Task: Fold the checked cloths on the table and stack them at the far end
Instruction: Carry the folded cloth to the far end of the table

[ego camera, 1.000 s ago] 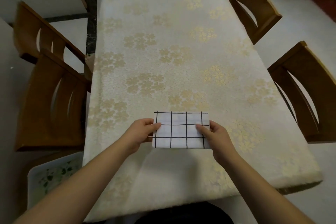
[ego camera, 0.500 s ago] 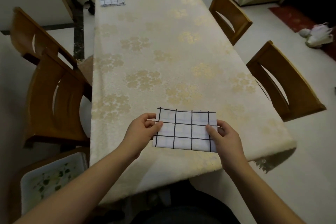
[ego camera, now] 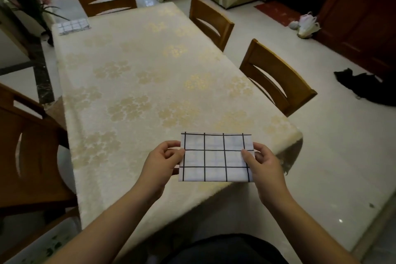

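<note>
From the head camera, both hands meet on one folded checked cloth [ego camera: 216, 157], a small neat rectangle held level just above the near end of the table [ego camera: 132, 75]. The left hand [ego camera: 164, 162] pinches the cloth's left short edge, thumb on top and fingers curled beneath; the right hand [ego camera: 262, 164] pinches the right short edge the same way. The two hands stand apart by the width of the cloth, which keeps it taut and flat, so the layers probably cannot slide open. Gripping both ends seems meant for carrying the finished fold, not for creasing it further, since the edges already look squared.

Far ahead of the left hand, at the table's far left corner, lies a stack of folded checked cloths [ego camera: 72, 26]; how many are in it cannot be told. That is likely where the held cloth belongs, well beyond arm's reach from here, so the carry would need a walk along the table.

To the right of the right hand stand two wooden chairs [ego camera: 276, 79], another chair [ego camera: 27, 156] sits left of the left hand, and a potted plant [ego camera: 23, 4] rises beyond the stack.
</note>
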`<state>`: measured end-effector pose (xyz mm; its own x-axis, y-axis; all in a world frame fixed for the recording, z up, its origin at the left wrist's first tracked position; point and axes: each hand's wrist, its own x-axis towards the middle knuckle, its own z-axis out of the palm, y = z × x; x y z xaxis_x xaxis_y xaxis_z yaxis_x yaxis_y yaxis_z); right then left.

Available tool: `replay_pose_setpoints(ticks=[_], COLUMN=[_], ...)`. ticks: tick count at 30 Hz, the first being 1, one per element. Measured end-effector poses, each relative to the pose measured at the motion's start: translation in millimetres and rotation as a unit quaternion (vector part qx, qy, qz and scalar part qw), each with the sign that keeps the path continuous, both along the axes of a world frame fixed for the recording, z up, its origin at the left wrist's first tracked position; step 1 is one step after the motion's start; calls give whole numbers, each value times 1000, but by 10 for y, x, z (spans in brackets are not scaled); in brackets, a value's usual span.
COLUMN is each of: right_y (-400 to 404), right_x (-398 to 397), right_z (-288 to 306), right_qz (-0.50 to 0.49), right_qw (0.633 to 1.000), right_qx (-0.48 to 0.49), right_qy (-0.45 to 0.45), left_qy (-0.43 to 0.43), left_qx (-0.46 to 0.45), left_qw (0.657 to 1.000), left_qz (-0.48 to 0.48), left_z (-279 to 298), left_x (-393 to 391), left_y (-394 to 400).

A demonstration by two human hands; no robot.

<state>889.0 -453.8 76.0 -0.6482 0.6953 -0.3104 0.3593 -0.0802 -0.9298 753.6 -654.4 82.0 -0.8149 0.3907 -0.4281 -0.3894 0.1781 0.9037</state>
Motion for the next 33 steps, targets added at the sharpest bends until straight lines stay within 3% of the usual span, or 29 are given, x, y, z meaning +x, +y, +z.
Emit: replay_pose_setpoints(ticks=[22, 33], right_y=[1482, 2163], right_x=[2007, 2201], right_z=[242, 66], right_qz=[-154, -220], right_qw=[987, 975], right_qx=[26, 5], right_qy=[35, 27], left_qy=[18, 18], left_qx=[-6, -10], left_qw=[987, 978], left_qz=[-158, -206], left_z=[178, 142], left_x=[1342, 1474], left_y=[2036, 2779])
